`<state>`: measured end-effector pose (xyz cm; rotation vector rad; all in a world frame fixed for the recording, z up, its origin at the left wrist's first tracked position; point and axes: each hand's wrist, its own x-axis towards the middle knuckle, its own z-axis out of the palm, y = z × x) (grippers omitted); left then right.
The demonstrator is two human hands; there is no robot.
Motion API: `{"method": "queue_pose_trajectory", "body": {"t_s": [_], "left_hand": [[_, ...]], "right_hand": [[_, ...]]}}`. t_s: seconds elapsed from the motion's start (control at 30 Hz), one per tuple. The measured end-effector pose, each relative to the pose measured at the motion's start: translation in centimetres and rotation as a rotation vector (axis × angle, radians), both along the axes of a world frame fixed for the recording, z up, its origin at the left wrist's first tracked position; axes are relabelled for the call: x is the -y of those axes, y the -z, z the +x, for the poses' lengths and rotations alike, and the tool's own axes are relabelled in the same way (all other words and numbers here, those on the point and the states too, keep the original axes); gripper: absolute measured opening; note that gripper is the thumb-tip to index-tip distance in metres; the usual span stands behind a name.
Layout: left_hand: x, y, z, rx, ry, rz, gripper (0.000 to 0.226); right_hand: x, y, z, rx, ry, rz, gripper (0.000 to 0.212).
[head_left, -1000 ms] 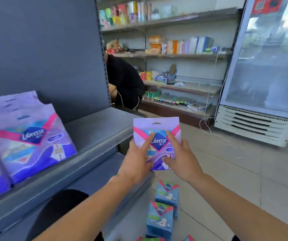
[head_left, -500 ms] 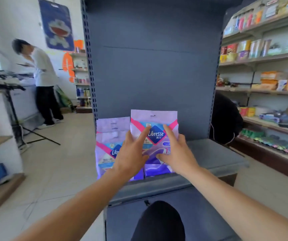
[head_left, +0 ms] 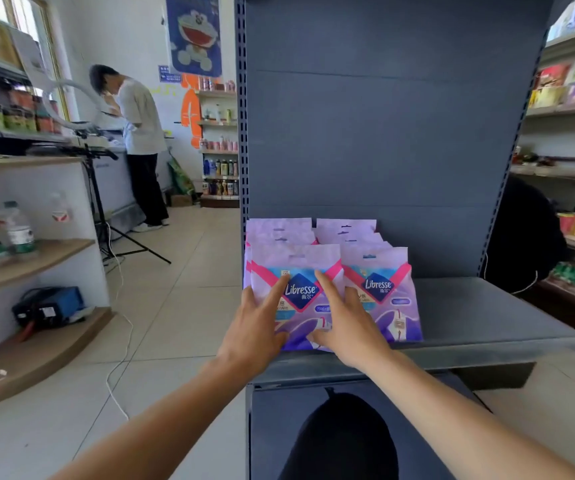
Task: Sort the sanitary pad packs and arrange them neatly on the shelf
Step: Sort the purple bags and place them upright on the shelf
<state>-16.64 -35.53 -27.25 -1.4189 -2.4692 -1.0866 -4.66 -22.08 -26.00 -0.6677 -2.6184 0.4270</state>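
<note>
Two rows of purple Libresse sanitary pad packs stand on the grey shelf (head_left: 487, 317), against its left end. The front pack of the left row (head_left: 301, 292) is upright under both my hands. My left hand (head_left: 256, 329) lies flat on its left half, index finger stretched up beside the logo and thumb along the left edge. My right hand (head_left: 350, 325) presses its right half with straight fingers. The front pack of the right row (head_left: 385, 296) stands beside it, touching. More packs (head_left: 345, 228) line up behind both.
The grey shelf's right half is bare, and a dark back panel (head_left: 383, 133) rises behind it. A person in a white shirt (head_left: 140, 129) stands far left near a tripod (head_left: 106, 209). Wooden shelves (head_left: 26, 265) hold bottles. A person in black (head_left: 525, 237) crouches at the right.
I turned from the floor and right aisle towards the shelf, carrying the pack in both hands. It now stands at the front of the left row.
</note>
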Motion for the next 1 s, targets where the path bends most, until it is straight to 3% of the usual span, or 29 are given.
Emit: {"method": "queue_pose_trajectory", "body": {"t_s": [1.0], "left_hand": [[-1.7,2.9,-2.8,-0.039,-0.018,0.071,0.087]], "right_hand": [[-1.9,3.9,-2.8,-0.063,0.067,0.197,0.098]]}}
